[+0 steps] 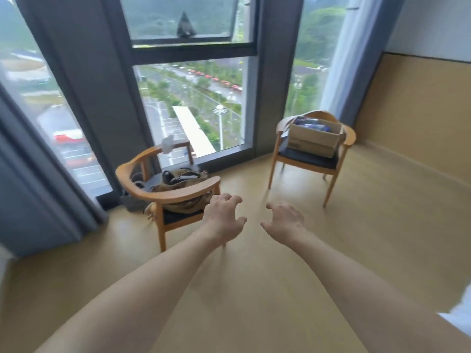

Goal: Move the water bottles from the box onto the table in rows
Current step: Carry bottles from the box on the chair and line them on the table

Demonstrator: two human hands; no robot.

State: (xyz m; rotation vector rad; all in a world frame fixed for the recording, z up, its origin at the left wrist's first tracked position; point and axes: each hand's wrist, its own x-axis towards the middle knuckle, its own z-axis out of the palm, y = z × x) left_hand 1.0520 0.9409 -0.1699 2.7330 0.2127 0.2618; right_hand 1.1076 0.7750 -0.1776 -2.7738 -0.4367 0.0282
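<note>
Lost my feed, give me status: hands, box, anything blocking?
Left hand and right hand open, holding nothing. Box on far chair, bottles inside. Bare floor between, nothing blocking.

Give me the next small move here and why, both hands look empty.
Probably step toward the right-hand chair and reach both hands for the cardboard box on its seat. The left hand and right hand are out in front, fingers loosely curled, holding nothing, well short of the box. Bluish items, likely the bottles, show inside it. No table is in view.
</note>
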